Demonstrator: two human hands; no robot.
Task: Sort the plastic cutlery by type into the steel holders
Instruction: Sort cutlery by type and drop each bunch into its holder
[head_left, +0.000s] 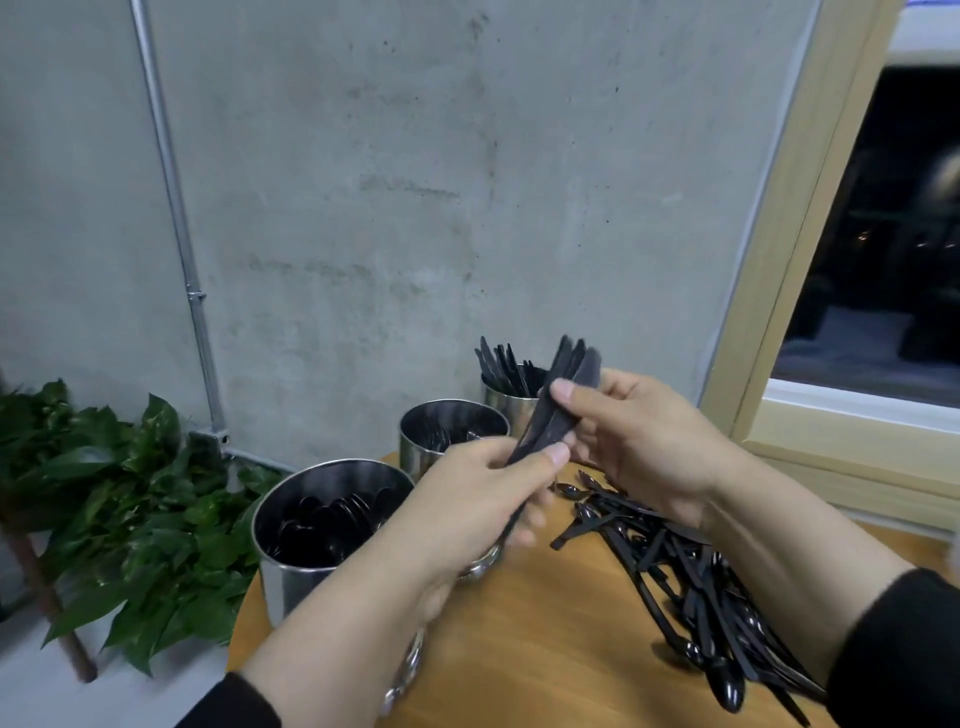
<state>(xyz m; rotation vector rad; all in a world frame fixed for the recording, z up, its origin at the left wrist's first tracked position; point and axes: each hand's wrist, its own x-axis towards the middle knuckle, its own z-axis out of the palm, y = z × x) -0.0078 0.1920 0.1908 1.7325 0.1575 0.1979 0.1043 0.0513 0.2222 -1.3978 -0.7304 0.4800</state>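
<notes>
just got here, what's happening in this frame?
A person is sorting black plastic cutlery at a wooden table. Both hands hold one bundle of knives: the left hand grips its lower end, the right hand pinches it higher up. Three steel holders stand behind: the nearest holds spoons, the farthest upright knives; the middle one's contents are unclear. An unsorted pile remains at right.

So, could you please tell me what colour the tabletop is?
The tabletop is light orange-brown wood, seen best in the head view.
</notes>
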